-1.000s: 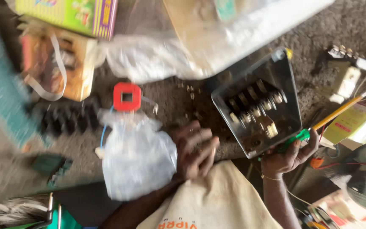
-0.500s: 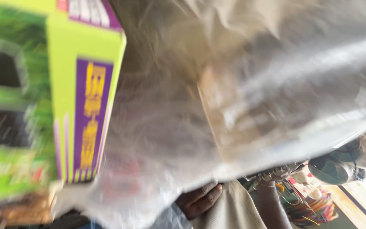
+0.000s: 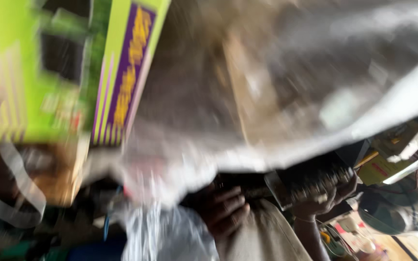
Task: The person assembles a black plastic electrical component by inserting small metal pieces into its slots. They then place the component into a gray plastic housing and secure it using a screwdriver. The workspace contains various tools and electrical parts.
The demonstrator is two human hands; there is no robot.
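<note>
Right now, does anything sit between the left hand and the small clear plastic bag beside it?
Nothing visible does. The left hand rests right beside the small clear plastic bag, fingers curled, though blur hides whether they touch. The large translucent plastic sheet hangs above both, not between them.

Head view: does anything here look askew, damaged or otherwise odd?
The frame is heavily motion-blurred. A big clear plastic sheet fills most of it, and a green and purple box sits tilted. Nothing looks spilled or broken.
</note>
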